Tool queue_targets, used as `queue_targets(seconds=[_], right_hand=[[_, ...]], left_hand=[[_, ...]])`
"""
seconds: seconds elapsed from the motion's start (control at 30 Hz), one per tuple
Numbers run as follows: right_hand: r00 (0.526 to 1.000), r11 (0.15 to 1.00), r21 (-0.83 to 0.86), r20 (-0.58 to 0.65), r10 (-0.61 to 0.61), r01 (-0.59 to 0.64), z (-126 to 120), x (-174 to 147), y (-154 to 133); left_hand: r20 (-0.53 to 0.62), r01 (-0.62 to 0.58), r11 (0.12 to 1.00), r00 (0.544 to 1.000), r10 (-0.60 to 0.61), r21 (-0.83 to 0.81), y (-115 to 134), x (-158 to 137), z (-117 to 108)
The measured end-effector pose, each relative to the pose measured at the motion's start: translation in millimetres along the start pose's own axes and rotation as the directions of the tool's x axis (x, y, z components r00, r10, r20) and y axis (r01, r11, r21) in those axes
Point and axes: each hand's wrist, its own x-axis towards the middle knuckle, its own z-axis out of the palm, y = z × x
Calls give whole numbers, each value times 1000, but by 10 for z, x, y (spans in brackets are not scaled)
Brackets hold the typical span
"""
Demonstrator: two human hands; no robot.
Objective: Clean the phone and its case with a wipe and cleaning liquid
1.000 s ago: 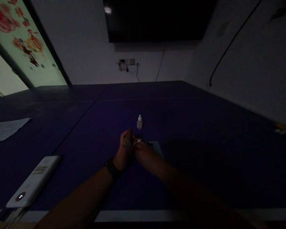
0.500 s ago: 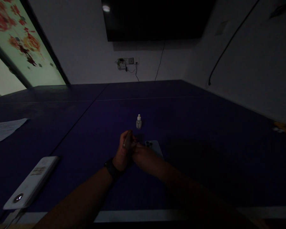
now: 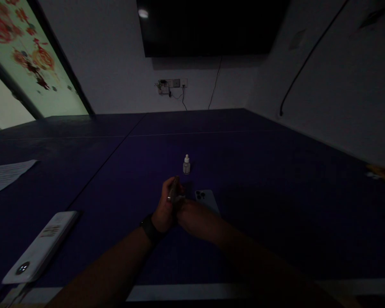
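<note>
In dim light here, a person's L hand (image 3: 163, 214), wearing a dark watch (image 3: 150, 229), grips a slim phone-like item (image 3: 173, 189) on edge; R hand (image 3: 194, 219) close against it, white scrap (image 3: 180, 197) betw. Nearby on blue table (image 3: 276, 171): upright dropper btl (image 3: 186, 166); phone (image 3: 208, 199), cameras up. TV (image 3: 208, 25) on wall (image 3: 115, 64).

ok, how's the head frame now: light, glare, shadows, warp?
Head view: dim overall, light strongest at left around the patterned glass panel; round glare spot upper left on the black screen. Same view: left grip, right grip and thin slab murky, fingertips hard to read; dark shadow right of the phone; wide-lens-like stretch near the edges.
</note>
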Motion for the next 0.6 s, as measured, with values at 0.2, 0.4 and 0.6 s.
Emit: queue_targets(seconds=[0.2,0.4,0.6], right_hand=[[995,996,-14,-33,90,-90,-64,32,86],[999,998,63,25,-34,32,-178,-10,-68],[999,924,381,24,-28,17,-438,-88,-109]], left_hand=[[-36,39,998,999,-41,-54,23,5,35],[-78,71,997,994,-71,5,106,6,60],[-128,148,987,979,-156,-69,364,47,91]])
